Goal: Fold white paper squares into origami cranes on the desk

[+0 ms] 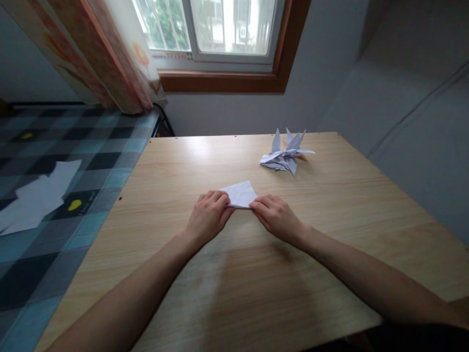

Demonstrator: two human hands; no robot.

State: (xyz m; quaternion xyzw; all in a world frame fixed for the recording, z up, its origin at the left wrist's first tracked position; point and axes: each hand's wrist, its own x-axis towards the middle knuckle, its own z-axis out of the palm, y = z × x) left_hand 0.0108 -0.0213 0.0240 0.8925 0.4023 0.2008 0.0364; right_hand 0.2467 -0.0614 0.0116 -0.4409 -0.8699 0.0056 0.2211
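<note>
A small folded sheet of white paper (241, 194) is between my two hands over the middle of the table. My left hand (210, 213) pinches its left end, thumb along the near edge and fingers curled over the top. At the right near corner, my right hand (275, 215) grips the paper between thumb and fingertips. The paper's near edge looks straight and creased, and its far side rises to a blunt corner. Parts of both ends are hidden under my fingers. Beyond my right hand lies a cluster of folded white paper cranes (286, 155), with pointed tips standing up.
The light wooden table (176, 293) reaches toward a window (230, 29) in the far wall. On the left, a bed with a checked cover (110, 188) holds several loose white sheets (40, 198). A patterned curtain (110, 58) hangs above the bed's far end.
</note>
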